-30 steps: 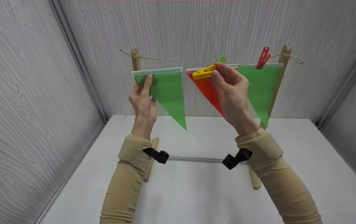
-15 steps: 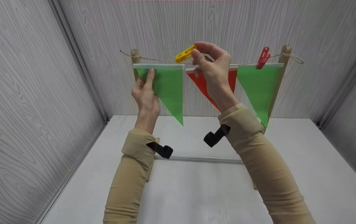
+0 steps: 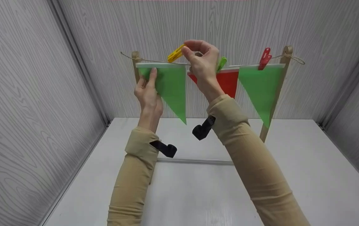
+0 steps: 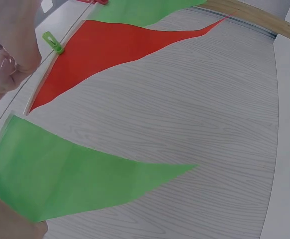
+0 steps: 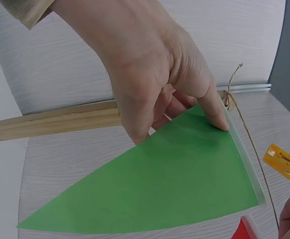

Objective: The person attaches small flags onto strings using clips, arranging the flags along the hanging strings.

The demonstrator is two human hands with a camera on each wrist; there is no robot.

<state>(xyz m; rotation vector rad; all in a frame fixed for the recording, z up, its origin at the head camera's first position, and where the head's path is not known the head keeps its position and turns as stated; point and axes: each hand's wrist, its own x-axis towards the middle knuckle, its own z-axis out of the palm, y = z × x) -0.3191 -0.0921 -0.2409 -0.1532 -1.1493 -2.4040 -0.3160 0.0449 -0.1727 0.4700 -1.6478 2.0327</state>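
My left hand [image 3: 148, 94] pinches the left part of a green pennant [image 3: 171, 84], thumb in front and fingers behind; the white top strip lies close along the string [image 3: 154, 60]. Between the thumb and fingers of my right hand [image 3: 203, 61] is a yellow clothespin [image 3: 175, 53], tilted just above the string and the pennant's top edge. In the right wrist view the yellow clothespin [image 5: 284, 162] is apart from the string. A red pennant [image 3: 228, 83] hangs to the right under a green clothespin [image 3: 221, 63], partly hidden by my right hand in the head view.
A second green pennant [image 3: 262, 91] hangs at the right under a red clothespin [image 3: 264, 59]. The string is tied between a left wooden post [image 3: 135, 59] and a right wooden post [image 3: 287, 55]. A white table [image 3: 198, 194] lies below, with grained panels [image 3: 19, 94] around.
My right hand has moved left and up with the yellow clothespin, from before the red pennant to above the left green one. My left hand has raised its pennant to the string.
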